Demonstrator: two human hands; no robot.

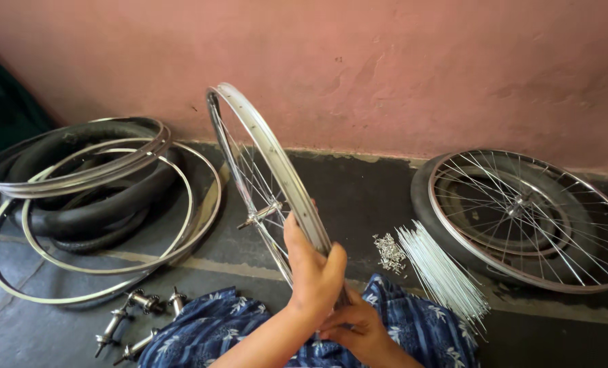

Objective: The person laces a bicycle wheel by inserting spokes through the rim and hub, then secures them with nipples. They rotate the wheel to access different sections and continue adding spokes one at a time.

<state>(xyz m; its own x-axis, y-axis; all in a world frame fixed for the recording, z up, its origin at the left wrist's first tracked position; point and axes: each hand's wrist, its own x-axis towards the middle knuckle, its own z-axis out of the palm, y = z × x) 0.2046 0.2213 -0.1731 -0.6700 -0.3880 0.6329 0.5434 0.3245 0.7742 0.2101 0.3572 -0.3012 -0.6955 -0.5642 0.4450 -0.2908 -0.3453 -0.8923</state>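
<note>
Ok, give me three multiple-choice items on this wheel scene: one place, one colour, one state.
1. Where does the bundle of loose spokes lie?
A. On the pile of bare rims
B. On the floor beside the finished wheel
C. Against the wall

2. What colour is the wall?
A. Pink
B. White
C. Green

3. How does the held wheel stand?
A. Flat on the floor
B. Hung from the wall
C. Upright on edge, gripped at the rim

Answers: 1 B, spokes fan out left of the flat wheel. 2 A, pink plaster. 3 C, left hand grips its rim, right hand beneath.
</note>
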